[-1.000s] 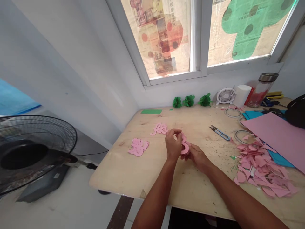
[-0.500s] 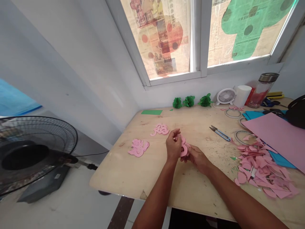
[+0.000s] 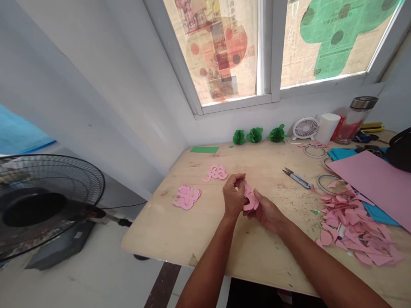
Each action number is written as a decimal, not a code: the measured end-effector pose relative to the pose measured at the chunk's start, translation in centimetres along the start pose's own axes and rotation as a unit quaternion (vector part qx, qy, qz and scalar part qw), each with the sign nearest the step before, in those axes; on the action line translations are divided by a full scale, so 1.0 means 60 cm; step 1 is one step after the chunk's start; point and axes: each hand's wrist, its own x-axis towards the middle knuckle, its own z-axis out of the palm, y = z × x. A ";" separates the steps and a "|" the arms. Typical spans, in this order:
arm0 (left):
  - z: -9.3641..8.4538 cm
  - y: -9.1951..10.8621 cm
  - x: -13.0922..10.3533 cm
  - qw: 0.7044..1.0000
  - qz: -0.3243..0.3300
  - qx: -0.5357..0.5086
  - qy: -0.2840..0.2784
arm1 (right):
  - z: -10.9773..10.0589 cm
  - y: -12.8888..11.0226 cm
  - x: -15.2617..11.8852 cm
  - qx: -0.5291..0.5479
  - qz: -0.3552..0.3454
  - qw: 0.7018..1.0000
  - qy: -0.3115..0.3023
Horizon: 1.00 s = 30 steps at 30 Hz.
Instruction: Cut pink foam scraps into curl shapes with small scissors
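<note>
Between my two hands, above the middle of the table, is a small stack of curly pink paper cutouts (image 3: 251, 201). My left hand (image 3: 234, 196) pinches the stack at its upper left side, fingers bent and partly hiding it. From the lower right my right hand (image 3: 268, 212) holds it, thumb along the edge and fingers underneath. A loose group of pink curl cutouts (image 3: 215, 173) lies to the left of my hands. Farther left rests a pile of pink scalloped cutouts (image 3: 186, 197).
Blue-handled thread snips (image 3: 297, 178) lie right of my hands, beside a heap of pink paper scraps (image 3: 356, 231). A pink sheet (image 3: 375, 188) covers blue paper. Green paper figures (image 3: 255, 135), a small white fan (image 3: 305, 128) and a glass bottle (image 3: 355, 122) stand along the wall.
The pink cutouts have fanned apart slightly, so several layered edges show near my right thumb. My right thumb has lifted and shifted to the edge. Both hands stay in about the same place.
</note>
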 end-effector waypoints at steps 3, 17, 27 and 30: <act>0.001 0.002 0.000 1.000 0.016 0.014 -0.005 | -0.004 0.001 0.002 -0.028 -0.008 1.000 0.012; -0.039 -0.038 0.035 0.987 0.041 0.152 -0.037 | -0.008 0.004 0.003 -0.035 0.015 0.998 0.039; -0.154 -0.158 0.195 0.891 -0.146 0.421 -0.084 | -0.010 0.005 0.005 0.000 0.007 0.998 0.062; -0.151 -0.172 0.209 0.866 -0.175 0.455 -0.109 | -0.013 0.007 0.007 -0.002 0.007 0.998 0.056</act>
